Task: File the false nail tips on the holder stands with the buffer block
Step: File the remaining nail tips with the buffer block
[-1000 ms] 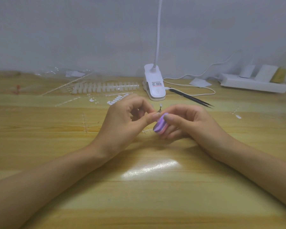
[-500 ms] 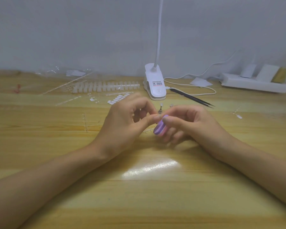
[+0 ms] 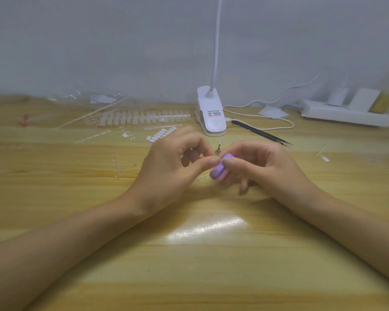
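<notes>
Buffer block [image 3: 220, 172] part-hidden in right hand [image 3: 270, 167], left hand [image 3: 171, 167] pinch unclear

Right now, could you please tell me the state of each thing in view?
Left hand: thumb and forefinger pinched together; contents hidden.
Right hand: grips the buffer block.
Buffer block: held by the right hand.
Holder stand: upright on the table, behind the hands.
Tweezers: lying on the table.
Clip lamp: cable plugged in.

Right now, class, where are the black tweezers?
In the head view, the black tweezers lie right of centre, beside the clip lamp base, beyond the right hand.
</notes>
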A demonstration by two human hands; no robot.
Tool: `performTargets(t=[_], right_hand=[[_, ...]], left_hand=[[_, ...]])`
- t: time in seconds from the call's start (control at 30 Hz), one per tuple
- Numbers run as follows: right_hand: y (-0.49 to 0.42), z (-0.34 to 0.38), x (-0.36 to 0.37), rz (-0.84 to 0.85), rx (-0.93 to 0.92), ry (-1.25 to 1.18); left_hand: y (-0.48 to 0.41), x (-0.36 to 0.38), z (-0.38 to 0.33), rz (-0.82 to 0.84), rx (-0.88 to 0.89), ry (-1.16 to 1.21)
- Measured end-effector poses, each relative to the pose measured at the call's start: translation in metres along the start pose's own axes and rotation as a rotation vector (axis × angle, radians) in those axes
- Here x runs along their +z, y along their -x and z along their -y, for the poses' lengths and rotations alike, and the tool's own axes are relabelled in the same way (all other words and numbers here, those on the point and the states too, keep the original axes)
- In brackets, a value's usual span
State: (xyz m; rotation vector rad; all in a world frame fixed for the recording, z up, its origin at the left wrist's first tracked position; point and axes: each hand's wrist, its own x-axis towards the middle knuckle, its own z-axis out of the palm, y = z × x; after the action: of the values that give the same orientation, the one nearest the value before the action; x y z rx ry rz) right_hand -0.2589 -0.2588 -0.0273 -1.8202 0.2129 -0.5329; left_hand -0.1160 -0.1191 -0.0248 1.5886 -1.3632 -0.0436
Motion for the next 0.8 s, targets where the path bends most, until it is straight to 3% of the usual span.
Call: performTargets(t=[0.2,0.33,0.5,0.63,0.8], right_hand=[[0.0,0.003,-0.003,-0.172,-0.066,-0.038],[0.0,-0.001,0.002,-0.041,-0.023,0.068],[0.001,0.004,-0.005,-0.207,-0.112,0.011],[0.001,-0.001,-0.003,-0.094,-0.054,0.135],[-0.004,0.007,-0.019,-0.276,-0.085,-0.029]], left_hand=[[0.0,0.0,0.001,0.012,0.015,-0.03],[0.001,0.0,0.0,-0.006,0.043,-0.027],[0.001,0.001,0.001,0.021,0.058,-0.059],[0.001,0.001,0.001,-0.003,0.066,-0.053],[-0.001,-0.001,0.004,0.037,0.038,-0.061]])
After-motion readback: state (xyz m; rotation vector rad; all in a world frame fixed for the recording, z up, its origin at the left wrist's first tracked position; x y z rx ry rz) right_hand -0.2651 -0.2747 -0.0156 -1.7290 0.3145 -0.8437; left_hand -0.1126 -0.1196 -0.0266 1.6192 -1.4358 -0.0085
